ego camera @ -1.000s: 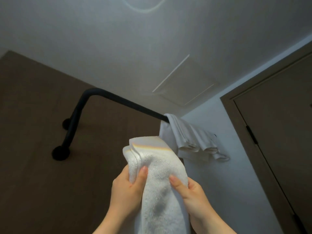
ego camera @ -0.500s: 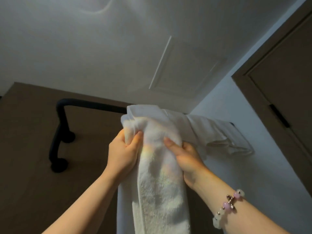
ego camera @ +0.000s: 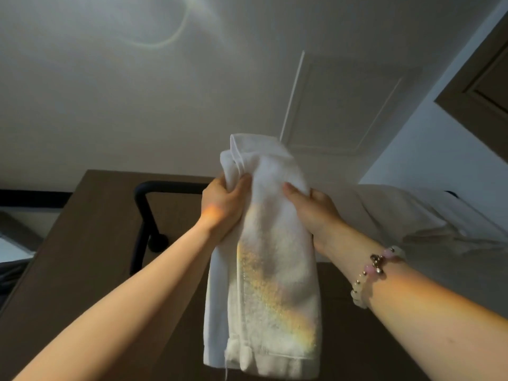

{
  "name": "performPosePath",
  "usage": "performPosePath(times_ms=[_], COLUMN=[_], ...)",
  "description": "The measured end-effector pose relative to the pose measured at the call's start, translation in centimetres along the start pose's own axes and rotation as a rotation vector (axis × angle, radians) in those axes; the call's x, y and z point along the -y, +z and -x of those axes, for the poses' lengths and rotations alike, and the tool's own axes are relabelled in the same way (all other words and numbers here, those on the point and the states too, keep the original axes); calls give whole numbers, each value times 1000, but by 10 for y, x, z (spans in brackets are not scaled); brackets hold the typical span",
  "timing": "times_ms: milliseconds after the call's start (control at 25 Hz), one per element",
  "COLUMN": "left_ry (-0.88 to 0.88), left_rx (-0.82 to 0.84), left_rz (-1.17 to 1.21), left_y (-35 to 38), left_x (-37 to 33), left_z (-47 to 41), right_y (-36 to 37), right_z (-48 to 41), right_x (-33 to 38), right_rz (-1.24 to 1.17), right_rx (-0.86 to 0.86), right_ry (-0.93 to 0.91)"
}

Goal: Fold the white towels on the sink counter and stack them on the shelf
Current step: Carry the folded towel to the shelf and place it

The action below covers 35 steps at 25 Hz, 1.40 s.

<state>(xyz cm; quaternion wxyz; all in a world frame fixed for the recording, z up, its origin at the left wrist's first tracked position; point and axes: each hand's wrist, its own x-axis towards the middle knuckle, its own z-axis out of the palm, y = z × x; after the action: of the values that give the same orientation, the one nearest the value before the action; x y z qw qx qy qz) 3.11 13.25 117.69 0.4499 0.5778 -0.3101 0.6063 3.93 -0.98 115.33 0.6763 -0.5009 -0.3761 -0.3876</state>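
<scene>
Head: towel (ego camera: 264, 270) gripped between left hand (ego camera: 222, 207), right hand (ego camera: 316, 213).

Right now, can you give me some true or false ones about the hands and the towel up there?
1. The left hand and the right hand both grip the white towel. True.
2. The beaded bracelet is on the left wrist. False: it is on the right wrist.
3. The rail behind the hands is black. True.
4. The held towel lies spread flat on a counter. False: it hangs folded in the air from the two hands.
5. The other white towels lie to the right of the held one. True.
</scene>
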Motion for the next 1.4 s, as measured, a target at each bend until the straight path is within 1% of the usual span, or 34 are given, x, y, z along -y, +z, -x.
performPosePath(times_ms=[120,320,480,560,640,720,880,960,1000,1120,1200,1280,1400], left_ry=[0,-31,-115,-160,-224,-307,-490,-483,-470,-460,-444,-394,-325], left_rx=[2,12,166,171,168,244,444,530,519,426,314,215,155], left_rz=[-46,-100,-53,-76,-98,-71,97,144,141,20,-69,-115,-197], left_y=[6,9,16,18,17,10,-2,-7,-9,-13,-13,-10,-8], left_x=[3,7,7,2,-1,-4,-6,-7,-8,-12,-10,-7,0], left_z=[-17,-34,-37,-37,-43,-42,-15,3,10,17,9,-1,-17], right_y=[-2,-14,-8,-6,-3,-1,2,2,2,2,5,11,17], right_z=[-5,20,19,10,3,-5,-26,-38,-44,-58,-67,-75,-85], right_x=[0,-12,-27,-26,-22,-20,-12,-7,-6,-5,-3,-1,-1], right_rz=[102,90,63,95,163,215,261,281,297,358,333,314,259], right_rx=[19,52,-117,-170,-181,-209,-255,-235,-217,-142,-83,43,106], right_ry=[5,119,12,-20,-25,-4,74,99,109,118,122,149,164])
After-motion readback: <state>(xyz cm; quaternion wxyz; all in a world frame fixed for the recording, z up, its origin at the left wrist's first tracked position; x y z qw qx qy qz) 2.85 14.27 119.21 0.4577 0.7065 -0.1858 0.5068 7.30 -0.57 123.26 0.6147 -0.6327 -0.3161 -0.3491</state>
